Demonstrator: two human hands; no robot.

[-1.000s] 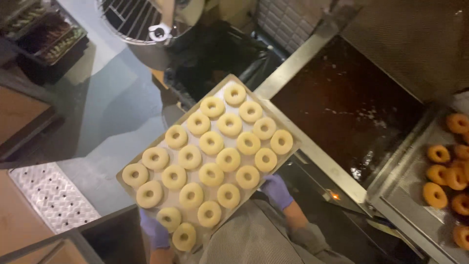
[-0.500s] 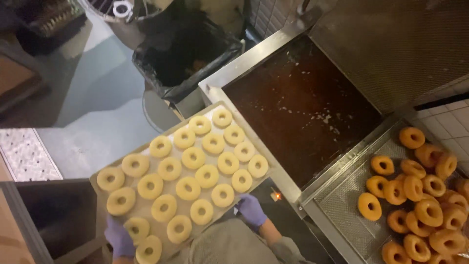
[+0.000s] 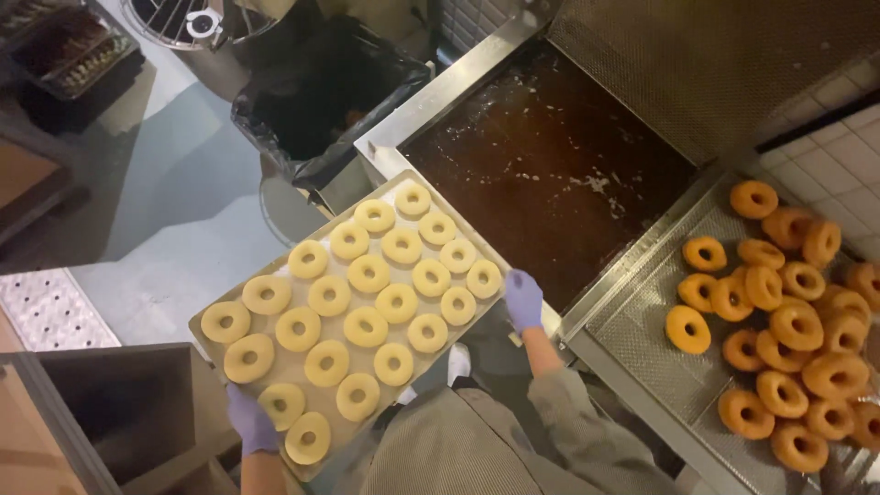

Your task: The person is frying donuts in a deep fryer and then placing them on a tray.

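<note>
Head view: I held the tray (image 3: 275, 367) of raw doughnuts (image 3: 367, 273) beside the fryer (image 3: 541, 165); left hand (image 3: 249, 420) and right hand (image 3: 523, 299) each gripped a tray edge.

Tray (image 3: 206, 316): matt metal
Dough rings (image 3: 367, 273): pale, smooth, matt
Gloves (image 3: 523, 300): thin purple rubber
Fryer oil (image 3: 541, 165): dark, glossy
Draining rack (image 3: 642, 330): fine steel mesh
</note>
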